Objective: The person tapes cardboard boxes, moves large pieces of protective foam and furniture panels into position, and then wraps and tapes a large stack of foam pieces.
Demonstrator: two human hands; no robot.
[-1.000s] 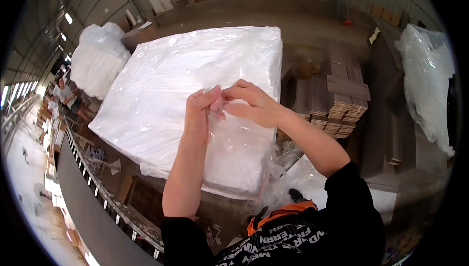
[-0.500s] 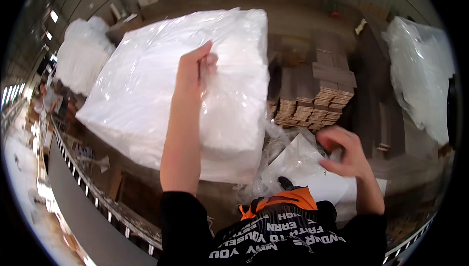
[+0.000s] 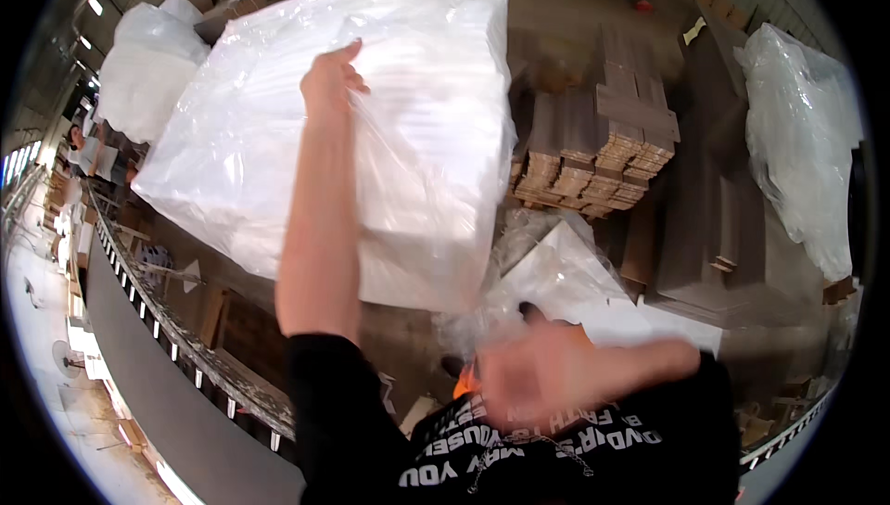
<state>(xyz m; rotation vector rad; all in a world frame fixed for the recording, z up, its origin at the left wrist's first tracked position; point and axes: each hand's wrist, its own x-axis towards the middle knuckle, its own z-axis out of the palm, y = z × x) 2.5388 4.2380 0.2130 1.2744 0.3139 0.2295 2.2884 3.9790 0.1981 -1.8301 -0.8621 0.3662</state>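
Note:
A large block of white sheets wrapped in clear plastic film (image 3: 422,106) stands in front of me, a little to the left. My left hand (image 3: 332,80) is closed on a fold of that film on top of the stack, and creases run from the fingers toward the near side. Close to my chest is my right hand (image 3: 533,370), smeared by motion, so its fingers cannot be made out. Loose clear plastic (image 3: 519,250) and a white sheet (image 3: 565,268) lie beyond the right hand, beside the wrapped stack.
Bundled brown cardboard pieces (image 3: 593,157) are piled right of the stack. Farther right are dark flat boards (image 3: 700,264) and another plastic-wrapped white load (image 3: 802,134). A wrapped white bundle (image 3: 148,69) stands at far left, near a metal railing (image 3: 176,329) and a person (image 3: 93,153).
My right hand has swung left and in toward my chest. My left hand has shifted slightly left, drawing the film into longer creases. The view has tilted down a little.

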